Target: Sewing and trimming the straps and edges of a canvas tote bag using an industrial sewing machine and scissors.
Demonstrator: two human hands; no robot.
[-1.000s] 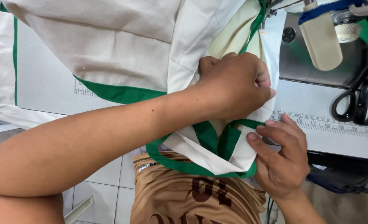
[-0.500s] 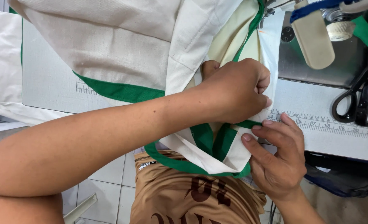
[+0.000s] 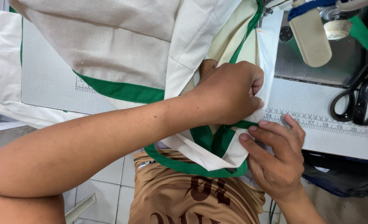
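A cream fabric bag [image 3: 121, 45] with green trim [image 3: 121, 91] lies across the sewing table [image 3: 308, 103] and hangs over its front edge. My left hand [image 3: 229, 93] reaches across from the left and pinches the cream fabric and a green strap [image 3: 211, 139] near the table's edge. My right hand [image 3: 275, 157] comes up from below, its fingertips pressing the folded cream corner and the green binding next to my left hand. Part of the bag's corner is hidden under my left hand.
Black scissors [image 3: 358, 103] lie at the right on the table. The sewing machine's metal plate [image 3: 317, 62] and a beige lever [image 3: 310, 35] sit at the top right. A printed ruler strip [image 3: 317, 124] runs along the table's front edge. Tiled floor [image 3: 105, 195] shows below.
My left hand has shifted slightly up and right with the fabric. My right hand's fingers have moved closer onto the folded corner.
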